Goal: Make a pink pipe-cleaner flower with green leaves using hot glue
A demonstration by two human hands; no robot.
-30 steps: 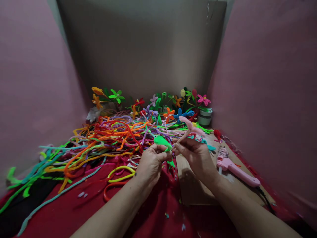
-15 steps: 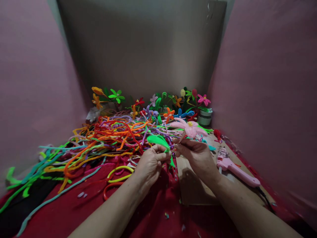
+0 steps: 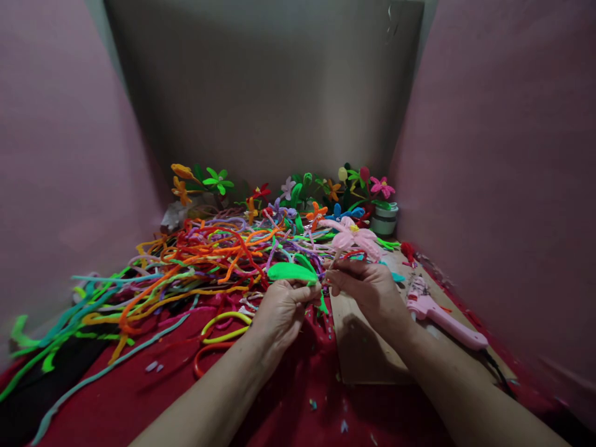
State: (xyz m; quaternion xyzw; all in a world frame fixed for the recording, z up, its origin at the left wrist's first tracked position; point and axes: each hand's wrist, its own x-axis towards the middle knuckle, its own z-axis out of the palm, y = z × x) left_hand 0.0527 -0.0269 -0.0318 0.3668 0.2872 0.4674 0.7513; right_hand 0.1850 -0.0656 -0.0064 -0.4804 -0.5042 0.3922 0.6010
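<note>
My left hand (image 3: 280,310) is closed in a pinch on a bright green pipe-cleaner leaf (image 3: 291,272) that points left. My right hand (image 3: 370,290) is closed on the thin stem of a pink pipe-cleaner flower (image 3: 354,236), whose petals and yellow centre stand just above my fingers. The two hands meet fingertip to fingertip where leaf and stem join, above a red cloth (image 3: 139,397).
A big tangle of coloured pipe cleaners (image 3: 195,261) spreads to the left. Finished flowers (image 3: 298,192) and a small white pot (image 3: 385,218) line the back wall. A pink glue gun (image 3: 442,320) lies on a wooden board (image 3: 367,354) at right. Pink walls close both sides.
The pink flower has turned from side-on to face up and shifted slightly. The green leaf has swung lower and further left in my left hand. Both hands stay together.
</note>
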